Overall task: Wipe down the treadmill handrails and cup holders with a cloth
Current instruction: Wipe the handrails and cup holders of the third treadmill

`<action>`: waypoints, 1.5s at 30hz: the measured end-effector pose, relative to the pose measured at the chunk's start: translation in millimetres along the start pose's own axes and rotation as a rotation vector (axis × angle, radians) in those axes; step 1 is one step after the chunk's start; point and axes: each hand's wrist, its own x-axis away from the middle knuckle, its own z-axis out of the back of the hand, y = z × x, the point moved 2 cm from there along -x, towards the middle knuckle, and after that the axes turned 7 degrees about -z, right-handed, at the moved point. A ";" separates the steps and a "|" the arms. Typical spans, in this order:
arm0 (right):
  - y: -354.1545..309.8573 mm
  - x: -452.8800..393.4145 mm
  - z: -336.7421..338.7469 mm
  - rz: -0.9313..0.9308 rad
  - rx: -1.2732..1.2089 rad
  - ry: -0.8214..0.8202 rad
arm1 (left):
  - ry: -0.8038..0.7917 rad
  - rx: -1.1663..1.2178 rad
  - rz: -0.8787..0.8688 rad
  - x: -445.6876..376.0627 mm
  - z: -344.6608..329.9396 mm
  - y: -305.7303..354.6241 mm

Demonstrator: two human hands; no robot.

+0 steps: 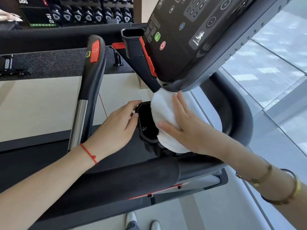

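— So where's the cloth (167, 120)?
— Mid-frame, pressed on the cup holder (147, 125) by the flat, unclenched right hand (186, 128).
— And the left hand (116, 128)?
— Fingers (132, 105) curl round the holder's rim, probably steadying it.

The white cloth (166, 120) hides the cup holder's (147, 123) right side (its rim too).

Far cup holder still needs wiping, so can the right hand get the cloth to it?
Probably yes: the right hand presses the cloth flat, and the far cup holder stands open with nothing between.
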 end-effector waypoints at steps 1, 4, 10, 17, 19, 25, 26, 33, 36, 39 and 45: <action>-0.3 -4.1 1.2 -0.021 -0.009 0.015 | 0.000 -0.002 -0.001 0.0 0.3 0.0; 5.8 -13.1 10.0 -0.162 -0.002 0.067 | -0.004 -0.010 -0.005 0.6 1.2 1.8; 24.8 -3.2 18.8 -0.316 0.129 -0.002 | -0.016 -0.018 0.003 0.9 1.9 3.2; 20.7 -28.7 17.9 -0.300 0.180 -0.017 | -0.015 -0.015 0.009 0.4 2.1 4.3; 17.9 -32.1 17.9 -0.293 0.045 -0.009 | -0.017 -0.017 0.011 0.5 2.5 4.5; 31.1 -20.5 11.4 -0.360 -0.195 -0.090 | -0.022 -0.003 0.014 0.8 3.3 5.4; 32.5 -19.5 11.3 -0.377 -0.168 -0.100 | -0.023 0.001 0.014 0.7 3.6 5.4; 23.0 -40.7 19.6 -0.421 -0.161 -0.160 | -0.016 0.007 0.019 -0.3 5.4 8.0; 23.2 -49.9 21.3 -0.433 -0.347 -0.199 | -0.021 0.006 0.019 -0.2 6.1 8.4; 22.5 -47.2 21.5 -0.428 -0.393 -0.204 | -0.023 0.006 0.023 -0.4 5.8 8.6; 31.4 -21.7 14.5 -0.471 -0.184 -0.186 | -0.036 0.003 0.031 -1.0 4.4 7.6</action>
